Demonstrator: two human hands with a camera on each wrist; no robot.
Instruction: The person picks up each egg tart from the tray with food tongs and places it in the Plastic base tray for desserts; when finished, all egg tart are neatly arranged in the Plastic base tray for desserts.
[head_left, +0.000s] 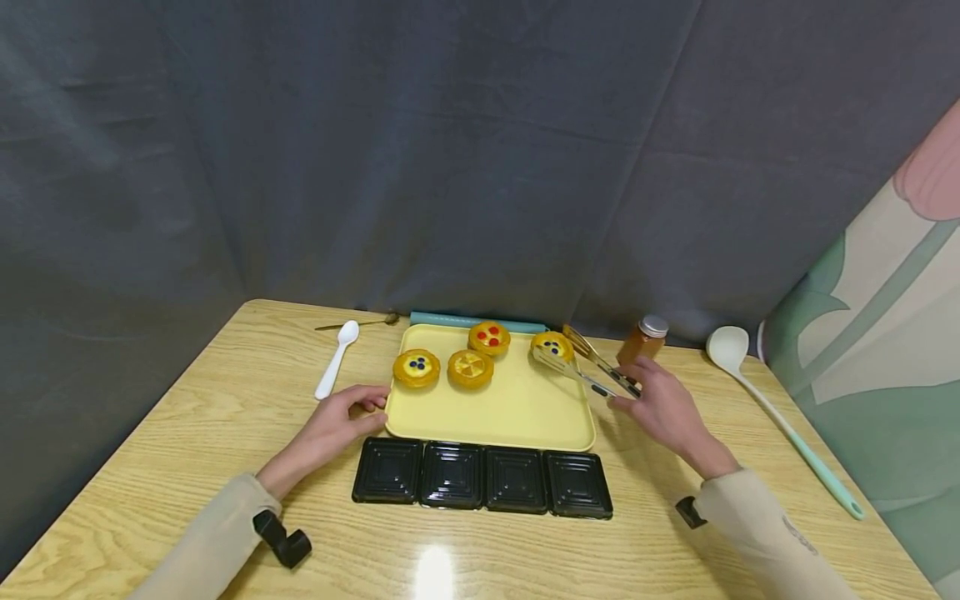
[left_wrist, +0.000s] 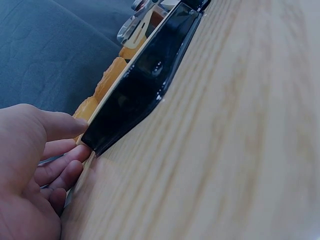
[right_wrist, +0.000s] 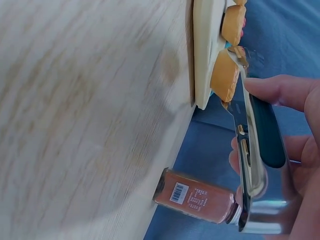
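Observation:
A yellow tray (head_left: 517, 412) on the wooden table carries several small fruit tarts. My right hand (head_left: 627, 393) grips metal tongs (head_left: 592, 371), and their blades stand on either side of the rightmost tart (head_left: 552, 344). In the right wrist view the tongs (right_wrist: 248, 150) touch that tart (right_wrist: 225, 75) at the tray's edge (right_wrist: 204, 50). My left hand (head_left: 367, 407) holds the tray's left edge; in the left wrist view its thumb and fingers (left_wrist: 65, 125) bracket the tray's corner (left_wrist: 92, 117). A row of black plastic containers (head_left: 482, 477) lies in front of the tray.
A white spoon (head_left: 337, 357) and a thin brass spoon (head_left: 360, 322) lie left of the tray. An amber bottle (head_left: 643, 337) stands to its right, beside my right hand. A long white and teal ladle (head_left: 780, 421) lies far right. Grey cloth hangs behind.

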